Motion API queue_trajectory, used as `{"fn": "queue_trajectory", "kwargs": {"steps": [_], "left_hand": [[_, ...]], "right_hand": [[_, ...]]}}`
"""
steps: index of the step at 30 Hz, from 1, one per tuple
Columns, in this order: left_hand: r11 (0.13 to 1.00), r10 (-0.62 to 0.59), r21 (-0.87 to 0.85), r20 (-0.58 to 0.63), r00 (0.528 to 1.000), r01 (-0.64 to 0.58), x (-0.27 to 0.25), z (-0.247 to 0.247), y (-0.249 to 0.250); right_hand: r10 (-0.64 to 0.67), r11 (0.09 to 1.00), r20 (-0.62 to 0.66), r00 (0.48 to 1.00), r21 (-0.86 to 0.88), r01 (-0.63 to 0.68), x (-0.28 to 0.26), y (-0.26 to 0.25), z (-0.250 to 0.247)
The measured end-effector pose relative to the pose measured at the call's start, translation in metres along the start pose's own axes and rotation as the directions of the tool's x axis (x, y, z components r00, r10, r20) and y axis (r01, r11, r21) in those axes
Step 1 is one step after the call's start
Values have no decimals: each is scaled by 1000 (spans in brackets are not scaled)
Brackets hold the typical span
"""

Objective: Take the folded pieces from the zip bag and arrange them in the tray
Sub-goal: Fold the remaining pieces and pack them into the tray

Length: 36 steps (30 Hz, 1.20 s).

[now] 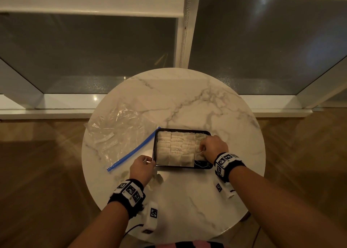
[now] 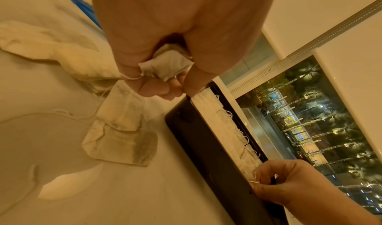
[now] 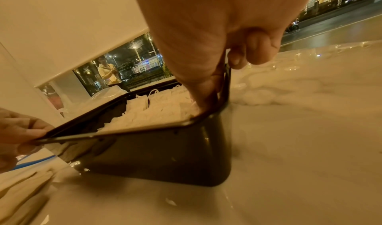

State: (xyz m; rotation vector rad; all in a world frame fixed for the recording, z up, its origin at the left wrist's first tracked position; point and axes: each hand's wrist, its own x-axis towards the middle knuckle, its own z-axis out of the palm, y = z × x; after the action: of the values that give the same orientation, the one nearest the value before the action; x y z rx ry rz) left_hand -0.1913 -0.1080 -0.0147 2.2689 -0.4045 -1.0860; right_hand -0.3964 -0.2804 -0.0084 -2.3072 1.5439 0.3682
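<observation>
Round marble desk [image 1: 187, 97]. A black tray [image 1: 154, 146] sits near the centre of the desk, toward 6 o'clock, and is filled in rows with white folded pieces [image 1: 174, 148]; only its corner at 5 o'clock shows bare black floor with loose string.

The left hand [image 1: 142, 168] is at the tray's 7 o'clock corner. Its fingers [image 2: 153, 88] are clenched around one folded piece [image 2: 165, 65], string looped over a finger, while the fingertips touch the tray rim.

The right hand [image 1: 214, 147] reaches into the tray's 3 o'clock side, fingers [image 3: 204, 98] curled down onto the pieces there; a white string shows at its fingertips, pinched between them.

The clear zip bag [image 1: 116, 133], with blue seal strip, lies flat at 9 o'clock of the tray. Several loose pieces [image 2: 122, 130] lie on the desk beside the left hand, just outside the tray.
</observation>
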Motion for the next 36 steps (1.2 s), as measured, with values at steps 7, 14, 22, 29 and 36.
{"fn": "queue_trajectory", "kwargs": {"steps": [7,14,22,29,36], "left_hand": [[997,-2,-77,-5,1000,2,-3,-9,1],[909,-11,-409,169,986,80,-44,-41,22],[446,110,-852,356,928,274,-80,-64,64],[595,250,-798,295,922,94,-87,-76,76],[724,398,-656,145,906,-214,-90,-82,70]], "right_hand": [[-52,998,1,999,-41,52,-7,5,-7],[-6,936,-203,979,344,77,-49,-20,-29],[-362,644,-146,921,676,360,-100,-102,-52],[-322,515,-167,932,795,320,-111,-132,-75],[-302,382,-167,938,881,280,-112,-129,-83]]}}
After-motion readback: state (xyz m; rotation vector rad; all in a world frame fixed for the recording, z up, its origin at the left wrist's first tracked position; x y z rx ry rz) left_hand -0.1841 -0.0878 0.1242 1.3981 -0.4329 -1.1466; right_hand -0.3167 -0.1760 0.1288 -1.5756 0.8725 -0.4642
